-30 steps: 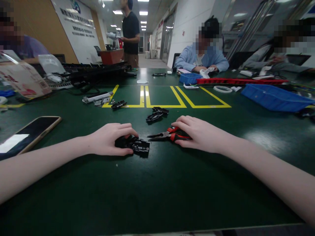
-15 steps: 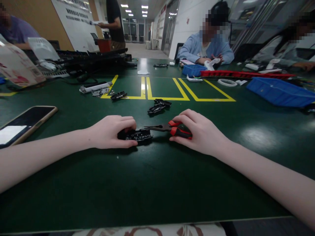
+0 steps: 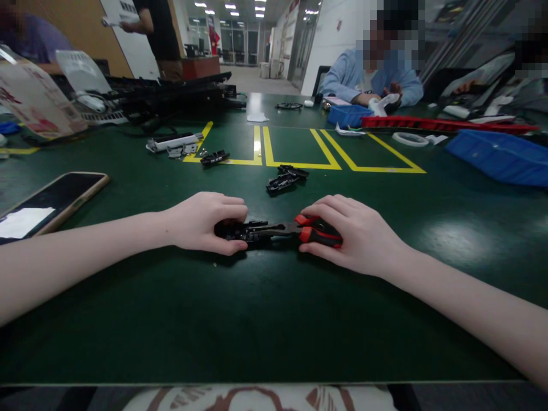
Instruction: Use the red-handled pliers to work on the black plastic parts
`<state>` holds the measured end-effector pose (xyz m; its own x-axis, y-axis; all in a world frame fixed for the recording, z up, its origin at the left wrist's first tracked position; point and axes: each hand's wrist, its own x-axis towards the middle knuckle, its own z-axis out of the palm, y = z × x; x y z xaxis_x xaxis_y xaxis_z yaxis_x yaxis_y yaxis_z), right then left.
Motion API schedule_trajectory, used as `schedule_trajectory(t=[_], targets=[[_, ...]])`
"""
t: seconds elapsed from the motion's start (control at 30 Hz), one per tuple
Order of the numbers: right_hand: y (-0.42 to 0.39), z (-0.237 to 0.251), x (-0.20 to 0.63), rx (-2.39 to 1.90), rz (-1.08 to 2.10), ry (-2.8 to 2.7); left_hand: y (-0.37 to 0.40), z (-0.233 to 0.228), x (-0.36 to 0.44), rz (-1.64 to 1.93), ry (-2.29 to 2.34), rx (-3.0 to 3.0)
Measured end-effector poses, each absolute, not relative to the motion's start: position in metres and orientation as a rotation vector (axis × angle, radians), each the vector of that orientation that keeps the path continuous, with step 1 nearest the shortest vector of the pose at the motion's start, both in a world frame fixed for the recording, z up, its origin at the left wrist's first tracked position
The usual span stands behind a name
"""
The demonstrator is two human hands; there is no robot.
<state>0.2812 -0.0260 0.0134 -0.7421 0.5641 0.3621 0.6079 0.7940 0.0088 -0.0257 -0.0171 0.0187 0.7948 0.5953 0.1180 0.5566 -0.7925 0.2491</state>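
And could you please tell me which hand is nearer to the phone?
Left. The left hand is to the right of the phone, gripping the black part; the right hand is farther right, holding the pliers.

The light is dim and cool, with small white ceiling lights [image 3: 259, 8] glowing down the corridor. A broad, hazy glare spreads over the right side of the green desk [image 3: 265, 325], whose near part sinks into deep green-black. Soft shadow pools beneath the black part [image 3: 242, 231], blurring its outline and fine detail. The pliers' [image 3: 320, 233] red grips stand out more clearly. Wide-angle distortion stretches the blue tray [image 3: 499, 157] at right; the far background looks soft, and coarse pixel blocks mask heads.
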Motion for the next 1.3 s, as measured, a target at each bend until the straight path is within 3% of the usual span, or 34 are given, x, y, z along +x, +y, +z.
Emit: schedule_trajectory(t=[1.03,1.3], targets=[[-0.03,0.016,0.282,-0.825,-0.329,-2.661,-0.026,0.02,-0.008,0.211,1.152,2.645],[-0.03,0.017,0.28,-0.89,-0.122,-2.661,-0.025,0.022,-0.007,0.309,0.979,2.374]])
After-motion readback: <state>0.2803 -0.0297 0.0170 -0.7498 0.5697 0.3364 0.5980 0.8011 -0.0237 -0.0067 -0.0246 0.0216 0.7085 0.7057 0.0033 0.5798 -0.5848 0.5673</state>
